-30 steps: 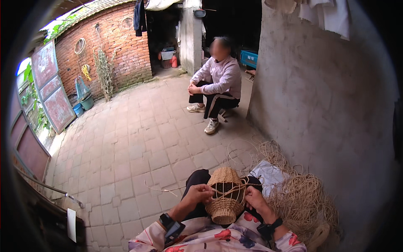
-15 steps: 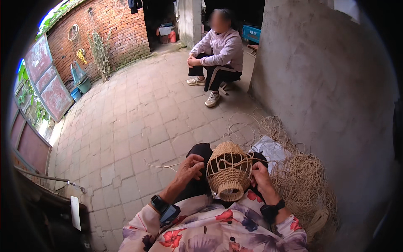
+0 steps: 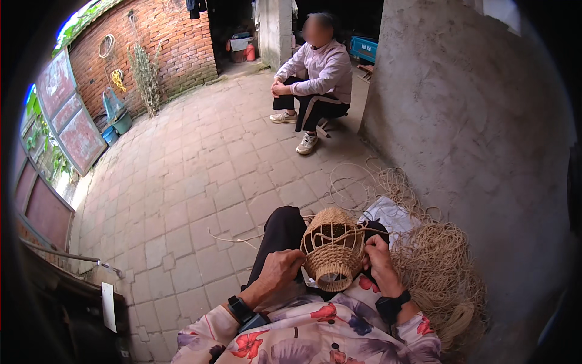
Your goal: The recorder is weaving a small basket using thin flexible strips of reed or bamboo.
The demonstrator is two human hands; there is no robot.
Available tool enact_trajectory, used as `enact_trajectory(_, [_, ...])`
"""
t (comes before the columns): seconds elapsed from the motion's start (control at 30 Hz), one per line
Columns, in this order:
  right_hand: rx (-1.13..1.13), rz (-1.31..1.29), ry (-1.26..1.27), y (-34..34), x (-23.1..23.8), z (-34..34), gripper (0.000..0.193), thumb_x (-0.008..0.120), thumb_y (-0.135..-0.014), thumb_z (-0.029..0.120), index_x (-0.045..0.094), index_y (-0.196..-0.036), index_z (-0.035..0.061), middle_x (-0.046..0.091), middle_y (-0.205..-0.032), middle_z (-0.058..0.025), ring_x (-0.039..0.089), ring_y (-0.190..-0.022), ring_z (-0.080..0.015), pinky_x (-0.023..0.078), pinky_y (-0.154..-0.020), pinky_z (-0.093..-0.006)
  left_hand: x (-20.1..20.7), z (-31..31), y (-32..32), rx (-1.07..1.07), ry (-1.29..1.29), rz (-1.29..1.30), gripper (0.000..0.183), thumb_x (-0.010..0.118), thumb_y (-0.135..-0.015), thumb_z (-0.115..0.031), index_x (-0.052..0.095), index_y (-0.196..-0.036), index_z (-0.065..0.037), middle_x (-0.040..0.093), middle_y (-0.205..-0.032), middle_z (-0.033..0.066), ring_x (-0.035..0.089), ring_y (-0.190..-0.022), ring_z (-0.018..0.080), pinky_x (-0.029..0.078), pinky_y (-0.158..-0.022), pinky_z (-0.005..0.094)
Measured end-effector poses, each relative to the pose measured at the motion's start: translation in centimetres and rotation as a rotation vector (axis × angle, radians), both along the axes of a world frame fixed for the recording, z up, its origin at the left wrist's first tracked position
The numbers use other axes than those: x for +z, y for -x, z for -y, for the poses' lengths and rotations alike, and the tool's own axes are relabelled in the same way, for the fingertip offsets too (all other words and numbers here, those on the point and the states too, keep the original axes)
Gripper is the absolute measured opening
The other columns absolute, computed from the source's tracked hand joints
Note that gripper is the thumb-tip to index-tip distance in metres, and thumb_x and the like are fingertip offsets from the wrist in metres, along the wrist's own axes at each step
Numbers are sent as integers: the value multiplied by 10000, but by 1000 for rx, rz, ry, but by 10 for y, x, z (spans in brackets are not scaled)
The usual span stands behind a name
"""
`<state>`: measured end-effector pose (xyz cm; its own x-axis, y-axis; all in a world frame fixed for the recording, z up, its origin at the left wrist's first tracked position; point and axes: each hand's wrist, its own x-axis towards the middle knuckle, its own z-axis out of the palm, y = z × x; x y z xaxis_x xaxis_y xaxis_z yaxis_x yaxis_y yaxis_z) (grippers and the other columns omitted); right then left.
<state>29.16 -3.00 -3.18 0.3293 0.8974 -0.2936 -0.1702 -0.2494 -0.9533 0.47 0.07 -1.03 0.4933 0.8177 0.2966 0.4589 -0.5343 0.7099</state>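
A woven straw-coloured basket (image 3: pixel 331 261) lies tilted across my lap, its narrow ringed end toward me. Between its two woven bands is an open section crossed by bare ribs. My left hand (image 3: pixel 280 270) is closed, the fingertips at the basket's left side. On the opposite side, the fingers of my right hand (image 3: pixel 380 262) are bent in a pinch against the basket's edge; their tips are partly hidden. A strand of cord (image 3: pixel 393 232) runs off to the right from the basket's upper part.
A heap of loose tan cord (image 3: pixel 439 261) lies at my right by the plastered wall (image 3: pixel 467 121), with a white sheet (image 3: pixel 388 217) beside it. Another person (image 3: pixel 324 73) sits low ahead on the paved floor (image 3: pixel 200 170). A metal gate (image 3: pixel 70 115) stands at the left.
My left hand has come down and inward, from above my knee to the basket's left side. The basket has shifted slightly; my right hand stays at its right side.
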Motion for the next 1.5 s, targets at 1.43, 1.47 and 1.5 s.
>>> enact_trajectory(1.43, [19,709,-177,-15,20,-2,248,545,-804,-25,534,-1043,39,604,-741,-86,637,-674,-221,516,-580,-343,-81,-62,241,480,777,-365,525,714,-783,-242,591,-1265,-73,683,-976,131,657,-635,183,529,-511,326])
enact_trajectory(1.47, [27,700,-176,-11,21,-8,248,545,-804,-25,534,-1043,39,604,-741,-86,637,-674,-221,516,-580,-343,-73,-65,225,426,707,-335,611,739,-766,-230,550,-1331,-95,670,-1080,146,683,-695,195,554,-549,328])
enact_trajectory(1.5, [74,936,-426,-5,29,-16,323,536,-768,-51,546,-1076,45,611,-851,-107,626,-818,-271,506,-697,-371,-67,-72,202,346,501,-287,620,746,-769,-212,540,-1344,-106,645,-1149,151,679,-719,195,551,-560,312])
